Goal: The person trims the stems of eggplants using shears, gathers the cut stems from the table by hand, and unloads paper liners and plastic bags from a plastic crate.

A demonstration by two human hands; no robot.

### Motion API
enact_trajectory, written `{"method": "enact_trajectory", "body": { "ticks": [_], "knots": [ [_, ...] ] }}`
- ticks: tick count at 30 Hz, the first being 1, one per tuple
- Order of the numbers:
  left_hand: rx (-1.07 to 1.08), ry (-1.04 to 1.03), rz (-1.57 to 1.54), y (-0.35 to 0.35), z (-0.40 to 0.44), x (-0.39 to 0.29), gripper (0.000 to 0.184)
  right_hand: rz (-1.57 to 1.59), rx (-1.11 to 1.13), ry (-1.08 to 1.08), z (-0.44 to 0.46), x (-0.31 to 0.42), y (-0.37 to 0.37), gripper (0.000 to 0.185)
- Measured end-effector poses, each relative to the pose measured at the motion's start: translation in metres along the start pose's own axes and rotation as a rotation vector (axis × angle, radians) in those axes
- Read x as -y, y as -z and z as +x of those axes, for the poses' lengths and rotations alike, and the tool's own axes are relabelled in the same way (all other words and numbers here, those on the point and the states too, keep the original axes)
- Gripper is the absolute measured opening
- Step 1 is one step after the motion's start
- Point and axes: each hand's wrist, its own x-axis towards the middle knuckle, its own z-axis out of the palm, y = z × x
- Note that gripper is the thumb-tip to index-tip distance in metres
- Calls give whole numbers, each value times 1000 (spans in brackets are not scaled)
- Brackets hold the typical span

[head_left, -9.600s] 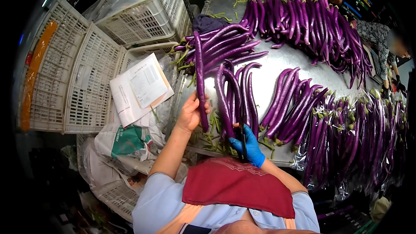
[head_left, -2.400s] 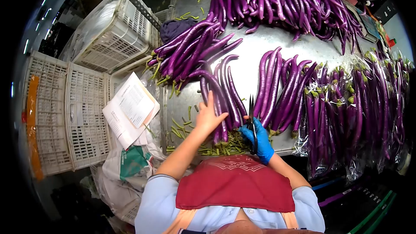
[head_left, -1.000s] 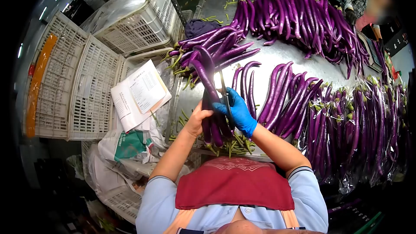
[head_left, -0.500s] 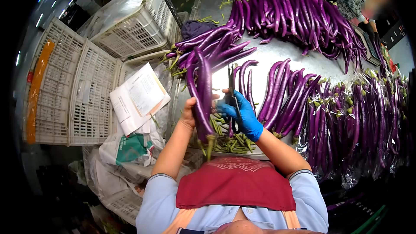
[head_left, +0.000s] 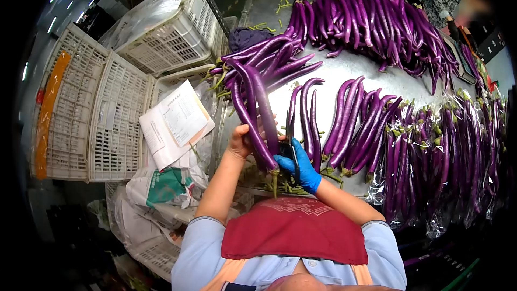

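Gripping long eggplants (head_left: 264, 105) in a bunch, the bare left hand (head_left: 240, 141) is curled round their lower part, above the near edge of the metal bench (head_left: 329, 73). The exact count is unclear where they overlap. The gloved right hand (head_left: 301, 170) is closed around black scissors (head_left: 291, 151), fingertips beside the bunch's lower end; blades point away from the body (whether they are parted, I can't tell).

One held eggplant ends in a long green stem (head_left: 274, 182), attached and hanging toward the red apron (head_left: 293, 226). Thin cut stems (head_left: 291, 187) litter the bench below the hands.

Skins glossy, deep purple; shapes slender, some curved, tips tapering. Loose eggplants lie in groups to the right, a tangled pile beyond the left hand. Farther right, crinkled clear bags (head_left: 444, 156) catch the light. Left side: lattice-walled plastic crates (head_left: 119, 121), creased papers (head_left: 180, 118), a soft dark cloth (head_left: 247, 39).
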Motion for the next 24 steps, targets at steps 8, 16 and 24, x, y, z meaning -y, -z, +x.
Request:
{"method": "enact_trajectory", "body": {
  "ticks": [8, 16, 24],
  "knots": [
    [-55, -73, 234, -4, -5, 0, 72, -999, -82, 626, 0, -2, 32, 49],
    [-128, -131, 228, -12, -1, 23, 79, -829, -54, 392, -12, 9, 9, 53],
    [171, -111, -324, 15, 4, 7, 69, -20, -52, 40, -17, -9, 15, 51]
  ]
}}
